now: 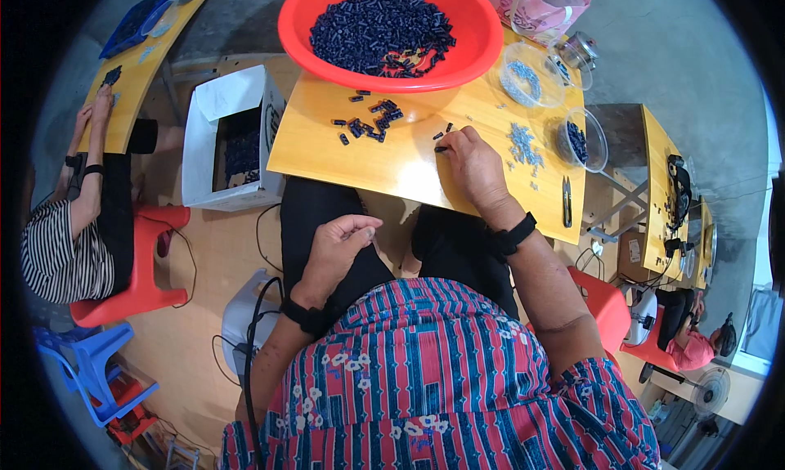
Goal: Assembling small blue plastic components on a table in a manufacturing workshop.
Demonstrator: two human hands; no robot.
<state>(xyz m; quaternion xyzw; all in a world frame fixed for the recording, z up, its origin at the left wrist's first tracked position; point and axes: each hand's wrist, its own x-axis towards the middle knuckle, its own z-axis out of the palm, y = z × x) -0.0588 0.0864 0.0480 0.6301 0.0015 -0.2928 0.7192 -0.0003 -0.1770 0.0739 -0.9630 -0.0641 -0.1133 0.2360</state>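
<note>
The person's right hand [476, 169] is over the near part of the yellow table [315, 147], thumb and fingertips pinched together on a small dark piece [441, 149]. The piece pokes out on the left side of the fingertips. Two loose dark pieces [438, 136] lie just beyond it, on the far side, apart from the fingers. Farther left is a scattered dark group [372, 123], with a red basin [293, 47] at the far edge. Right of the hand lies a heap of pale bits [523, 145]; nearer, black snips [567, 202]. The left hand [332, 251] hangs above the lap, thumb and forefinger nearly meeting; whether they hold anything cannot be told.
</note>
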